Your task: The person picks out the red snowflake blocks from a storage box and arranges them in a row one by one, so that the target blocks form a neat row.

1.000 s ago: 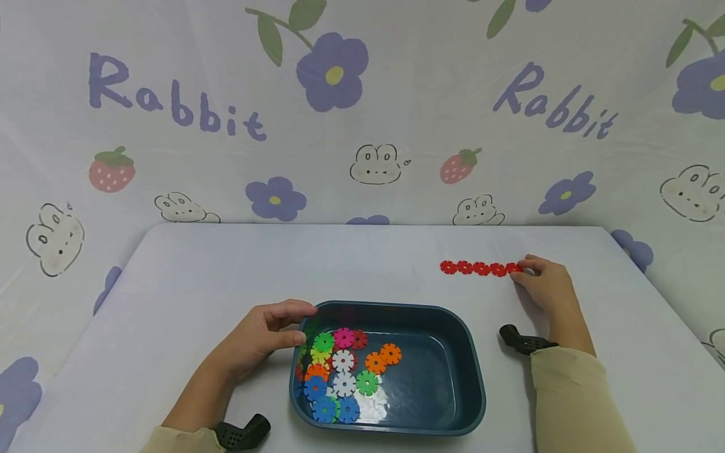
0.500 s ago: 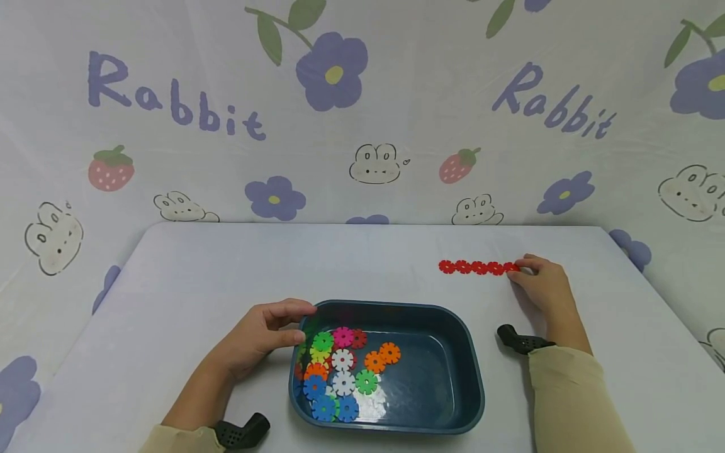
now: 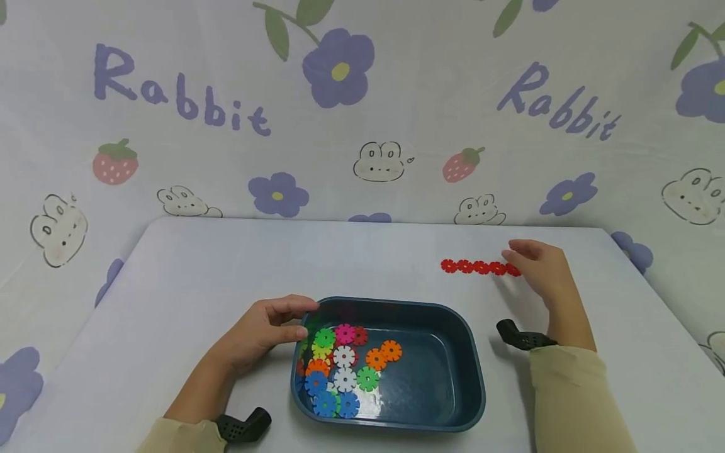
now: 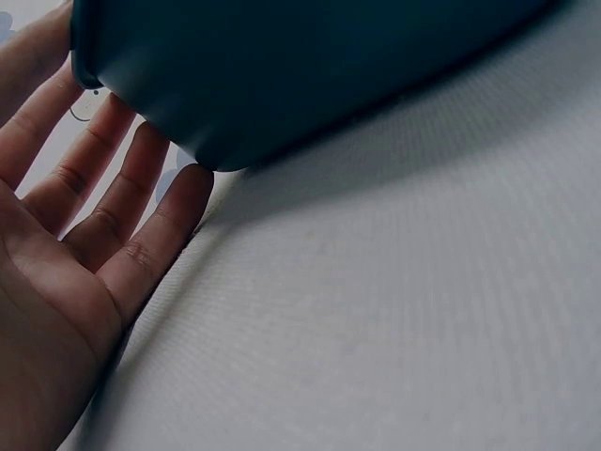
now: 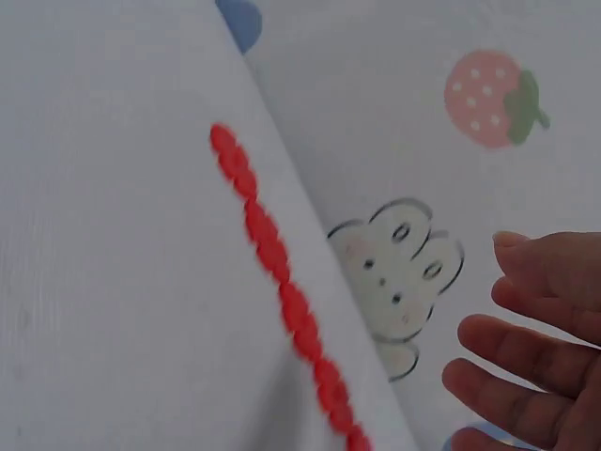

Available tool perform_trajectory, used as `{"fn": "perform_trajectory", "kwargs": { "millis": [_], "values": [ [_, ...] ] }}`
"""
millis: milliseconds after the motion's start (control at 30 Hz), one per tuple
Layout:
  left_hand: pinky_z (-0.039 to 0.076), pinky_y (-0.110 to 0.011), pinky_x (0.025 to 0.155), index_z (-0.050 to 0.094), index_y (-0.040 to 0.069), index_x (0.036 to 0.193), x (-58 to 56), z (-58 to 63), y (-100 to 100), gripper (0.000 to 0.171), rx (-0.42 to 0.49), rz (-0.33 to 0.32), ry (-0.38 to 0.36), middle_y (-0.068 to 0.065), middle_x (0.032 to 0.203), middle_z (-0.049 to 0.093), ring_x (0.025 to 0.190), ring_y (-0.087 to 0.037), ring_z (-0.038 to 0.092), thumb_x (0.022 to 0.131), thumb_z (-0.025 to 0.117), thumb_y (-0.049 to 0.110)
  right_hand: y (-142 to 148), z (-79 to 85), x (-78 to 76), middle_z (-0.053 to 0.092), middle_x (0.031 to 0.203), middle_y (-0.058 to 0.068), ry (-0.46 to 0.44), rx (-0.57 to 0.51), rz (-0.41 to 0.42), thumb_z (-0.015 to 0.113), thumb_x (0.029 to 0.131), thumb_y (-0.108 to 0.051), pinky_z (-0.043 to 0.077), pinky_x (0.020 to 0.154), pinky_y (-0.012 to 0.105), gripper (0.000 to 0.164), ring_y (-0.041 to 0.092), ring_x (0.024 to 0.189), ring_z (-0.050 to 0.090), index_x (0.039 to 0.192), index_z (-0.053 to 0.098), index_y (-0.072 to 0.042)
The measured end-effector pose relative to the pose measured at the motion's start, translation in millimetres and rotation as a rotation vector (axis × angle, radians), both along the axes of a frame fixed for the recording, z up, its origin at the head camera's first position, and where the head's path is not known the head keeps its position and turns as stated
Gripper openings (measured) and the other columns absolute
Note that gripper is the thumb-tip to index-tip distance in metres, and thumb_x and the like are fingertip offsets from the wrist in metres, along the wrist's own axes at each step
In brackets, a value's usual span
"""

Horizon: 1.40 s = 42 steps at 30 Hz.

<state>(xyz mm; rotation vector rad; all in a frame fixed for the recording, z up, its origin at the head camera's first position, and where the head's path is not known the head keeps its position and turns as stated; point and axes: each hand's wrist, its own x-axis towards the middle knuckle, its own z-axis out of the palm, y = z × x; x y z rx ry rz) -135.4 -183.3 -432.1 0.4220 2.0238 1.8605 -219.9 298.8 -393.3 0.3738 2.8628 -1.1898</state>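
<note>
Five-piece-like row of red snowflake discs [image 3: 481, 268] lies flat in a line on the far right of the table in the head view. My right hand [image 3: 540, 267] hovers over its right end, holding nothing. In the right wrist view, that hand's loosely bent fingers [image 5: 512, 343] stand apart from the red row [image 5: 299, 315]. My left hand [image 3: 263, 330] rests against the upper left corner of a dark blue plastic tray [image 3: 453, 418], thumb and index fingertips at its rim. The left wrist view shows relaxed fingers [image 4: 141, 249] touching the tray's outer wall [image 4: 282, 75].
Inside the tray, mostly at its left, lie loose snowflake discs in blue [image 3: 325, 403], white [image 3: 344, 379], green [image 3: 368, 379], orange [image 3: 391, 350], pink [image 3: 345, 333], yellow and red. A white table [image 3: 255, 258] bears everything, with a printed cloth [image 3: 396, 82] behind it.
My right hand has let go of the right end of the red row and lifted up off it. The row stays in place, and my left hand remains at the tray.
</note>
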Motion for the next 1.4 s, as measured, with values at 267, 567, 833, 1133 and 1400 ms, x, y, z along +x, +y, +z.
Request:
{"fn": "perform_trajectory", "kwargs": {
  "millis": [267, 567, 833, 1133, 1400],
  "values": [
    [0.05, -0.04, 0.098, 0.066, 0.011, 0.126, -2.2, -1.5, 1, 0.036, 0.026, -0.014, 0.016, -0.004, 0.134, 0.059, 0.124, -0.029, 0.054, 0.09, 0.069, 0.01, -62, 67.3, 28.1, 0.065, 0.129, 0.008, 0.296, -0.049, 0.254, 0.06, 0.094, -0.047, 0.052, 0.094, 0.028, 0.052, 0.023, 0.12, 0.06, 0.135, 0.059, -0.016],
    [0.05, -0.038, 0.1, 0.066, 0.011, 0.127, -1.9, -3.5, 6, 0.034, 0.05, -0.021, -0.024, -0.005, 0.136, 0.058, 0.127, -0.026, 0.053, 0.093, 0.067, 0.013, -147, 84.3, 55.5, 0.073, 0.103, 0.001, 0.226, -0.083, 0.771, 0.069, 0.092, -0.024, 0.057, 0.078, 0.025, 0.034, 0.014, 0.091, 0.069, 0.124, 0.067, -0.012],
    [0.05, -0.032, 0.098, 0.065, 0.009, 0.128, -0.5, -4.2, 7, 0.034, 0.076, -0.031, -0.044, -0.006, 0.136, 0.058, 0.123, -0.024, 0.055, 0.094, 0.066, 0.015, -195, 59.2, 61.7, 0.07, 0.079, 0.003, -0.164, 0.149, 1.014, 0.072, 0.09, -0.027, 0.056, 0.059, 0.029, 0.038, 0.025, 0.065, 0.067, 0.122, 0.068, -0.006],
    [0.049, -0.033, 0.1, 0.066, 0.01, 0.127, -0.2, -1.0, 4, 0.034, 0.043, -0.011, -0.032, -0.006, 0.136, 0.059, 0.126, -0.025, 0.054, 0.094, 0.066, 0.015, -234, 32.6, 73.2, 0.071, 0.091, 0.001, -0.231, 0.494, 0.92, 0.08, 0.081, -0.02, 0.057, 0.074, 0.032, 0.024, 0.014, 0.074, 0.061, 0.101, 0.074, -0.009],
    [0.049, -0.03, 0.099, 0.062, 0.003, 0.13, -0.2, 2.4, 2, 0.037, 0.054, -0.016, -0.036, -0.011, 0.139, 0.056, 0.127, -0.028, 0.053, 0.094, 0.064, 0.011, -248, 21.7, 67.9, 0.064, 0.071, -0.005, -0.165, 0.442, 0.919, 0.085, 0.077, -0.025, 0.051, 0.061, 0.024, 0.018, 0.011, 0.064, 0.057, 0.081, 0.072, -0.013]
  ]
}}
